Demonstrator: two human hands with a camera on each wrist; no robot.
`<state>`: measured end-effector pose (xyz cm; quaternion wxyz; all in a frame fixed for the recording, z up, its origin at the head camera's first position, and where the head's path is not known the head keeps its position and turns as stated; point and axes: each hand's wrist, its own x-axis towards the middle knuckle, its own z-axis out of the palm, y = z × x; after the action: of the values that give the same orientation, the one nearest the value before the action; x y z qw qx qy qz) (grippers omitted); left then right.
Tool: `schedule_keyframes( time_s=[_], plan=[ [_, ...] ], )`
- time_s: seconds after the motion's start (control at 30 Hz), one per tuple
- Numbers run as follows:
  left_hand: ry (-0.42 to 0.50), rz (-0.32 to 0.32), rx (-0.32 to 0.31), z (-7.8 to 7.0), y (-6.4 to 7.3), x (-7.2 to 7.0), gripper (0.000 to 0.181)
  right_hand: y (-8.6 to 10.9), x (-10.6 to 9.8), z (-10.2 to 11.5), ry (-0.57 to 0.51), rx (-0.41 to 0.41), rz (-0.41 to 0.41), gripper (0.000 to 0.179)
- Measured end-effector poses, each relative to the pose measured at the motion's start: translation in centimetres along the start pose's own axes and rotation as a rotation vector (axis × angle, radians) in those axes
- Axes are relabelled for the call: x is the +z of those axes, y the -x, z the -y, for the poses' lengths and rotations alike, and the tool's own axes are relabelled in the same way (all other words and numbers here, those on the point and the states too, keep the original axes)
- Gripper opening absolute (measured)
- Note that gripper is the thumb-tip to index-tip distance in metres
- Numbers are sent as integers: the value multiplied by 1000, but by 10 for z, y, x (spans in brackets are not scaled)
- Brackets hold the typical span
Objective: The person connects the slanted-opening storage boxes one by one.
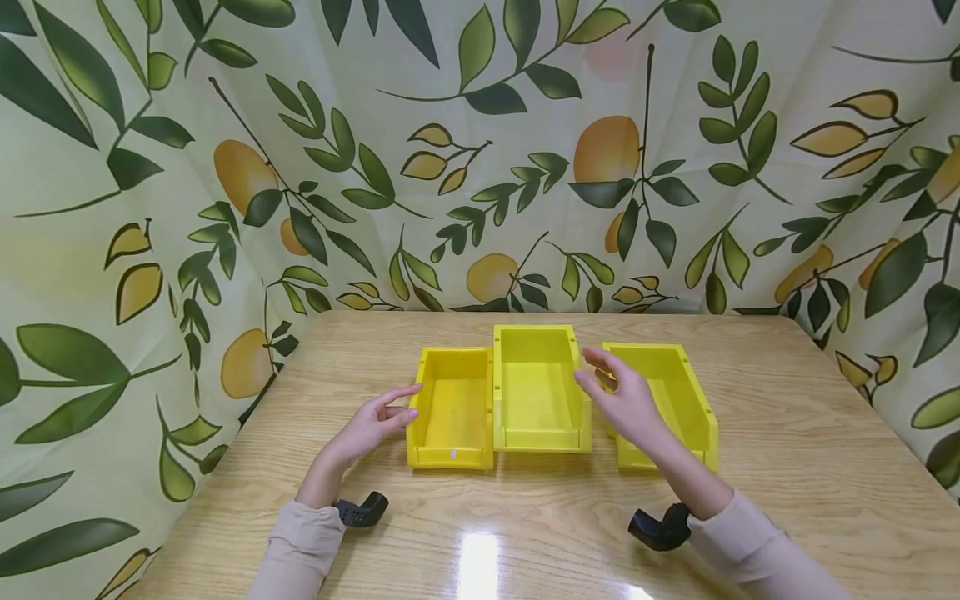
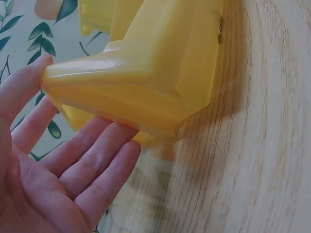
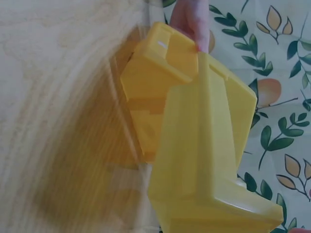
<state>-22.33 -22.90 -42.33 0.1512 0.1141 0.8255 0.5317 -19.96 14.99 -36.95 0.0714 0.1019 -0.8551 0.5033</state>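
Three yellow plastic bins stand on the table. My left hand (image 1: pixel 375 423) is at the outer side of the left bin (image 1: pixel 414 437); in the left wrist view, its fairly straight fingers (image 2: pixel 104 165) reach along the bin's wall. At the upper right of the middle bin (image 1: pixel 543 439) is my right hand (image 1: pixel 626 404), fingers slightly bent beside the rim. The right bin (image 1: pixel 701 400) sits apart, partly covered by my right hand and forearm. The left and middle bins stand side by side, the middle one set farther back. Only a sliver of my right hand shows in the right wrist view.
The wooden table (image 1: pixel 555 525) runs back to a leaf-patterned cloth (image 1: pixel 517 225) that hangs behind and on both sides. Each wrist wears a black mount, one on the left (image 1: pixel 363 510) and one on the right (image 1: pixel 660 529). A small white mark (image 1: pixel 453 454) shows on the left bin's front.
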Motion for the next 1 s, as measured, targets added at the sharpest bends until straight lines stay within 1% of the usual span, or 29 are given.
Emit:
schedule_keyframes(
  time_s=[0.27,0.5,0.57,0.7,0.83,0.93,1.0],
  plan=[
    [-1,-10,-20,-1,1,0,59,-12,2,8,81,-101,-9,45],
    [-1,-10,-7,0,2,-1,58,-23,11,22,159,-155,-2,43],
    [4,-4,-2,1,2,-1,59,-25,15,28,187,-177,11,43],
    [14,8,-1,3,2,0,61,-29,24,35,214,-196,37,44],
    [20,8,-10,2,2,1,62,-33,35,38,240,-168,98,50],
    [18,6,-12,1,2,1,62,-36,43,40,261,-163,149,54],
    [14,6,-10,0,2,0,61,-39,47,42,271,-167,168,55]
  ],
)
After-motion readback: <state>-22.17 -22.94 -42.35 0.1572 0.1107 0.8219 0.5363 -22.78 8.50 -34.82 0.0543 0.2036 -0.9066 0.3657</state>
